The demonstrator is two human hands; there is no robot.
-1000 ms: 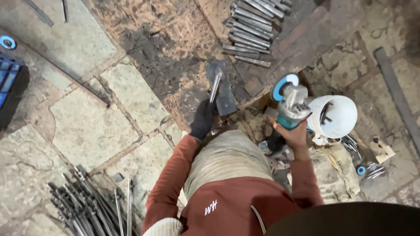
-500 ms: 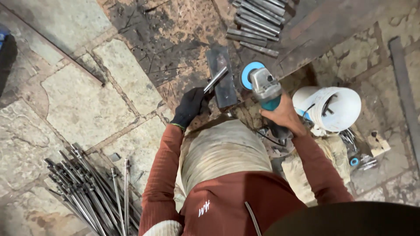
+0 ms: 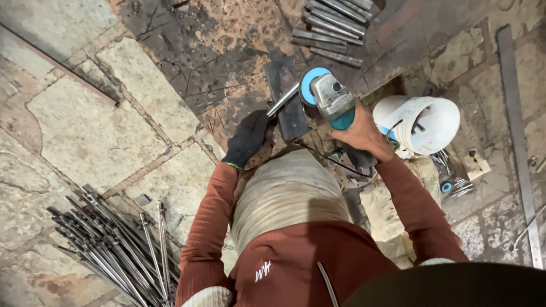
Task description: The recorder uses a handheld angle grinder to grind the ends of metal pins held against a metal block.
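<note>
1. Gripping a short metal rod (image 3: 282,100), the gloved left hand (image 3: 248,138) has its fingers clamped on the rod's lower end; the rod slants up to the right across a dark steel block (image 3: 289,98) lying on the stained floor.
2. The bare right hand (image 3: 360,134) has its fingers wrapped tight round the body of an angle grinder (image 3: 331,96), whose blue disc stands just beside the rod's upper end; whether they touch cannot be told.
3. Both sleeves are rust-red, and a knee in pale, dusty trousers sits between the arms.
4. A white hard hat (image 3: 425,123) lies upturned on the floor, just right of the grinder hand.
5. A row of cut bars (image 3: 333,24) lies beyond the block.
6. A heap of long thin rods (image 3: 111,250) lies on the stone slabs, lower left, well apart from the hands.
</note>
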